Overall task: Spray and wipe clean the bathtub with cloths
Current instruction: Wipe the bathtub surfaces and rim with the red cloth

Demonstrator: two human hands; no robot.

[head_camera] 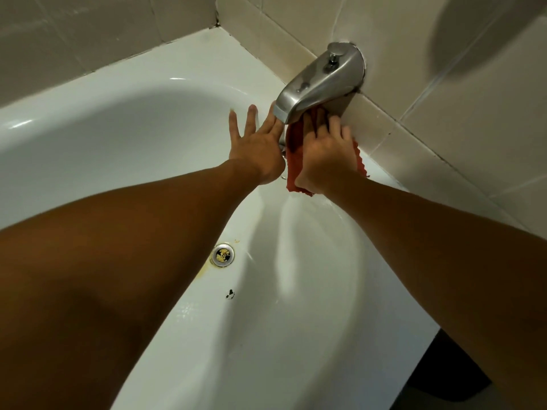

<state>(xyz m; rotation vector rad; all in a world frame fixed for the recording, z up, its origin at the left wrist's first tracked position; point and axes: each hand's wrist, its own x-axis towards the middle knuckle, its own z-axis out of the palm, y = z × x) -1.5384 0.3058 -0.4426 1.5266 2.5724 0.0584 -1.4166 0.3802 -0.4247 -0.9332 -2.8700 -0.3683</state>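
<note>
The white bathtub [124, 134] fills the view, with its end wall below a brushed-metal spout [321, 81]. My right hand [325, 155] presses a red cloth [293, 161] flat against the tub's end wall, its fingers reaching up under the spout. My left hand [257, 143] is spread open beside it, palm down, fingertips touching the spout's left edge, holding nothing. Part of the cloth is hidden under my right hand.
A round metal drain [223, 255] with yellowish staining sits on the tub floor, and a small dark chip [230, 294] lies below it. Beige tiled walls [444, 113] meet at the corner behind the spout. The tub's near rim runs along the lower right.
</note>
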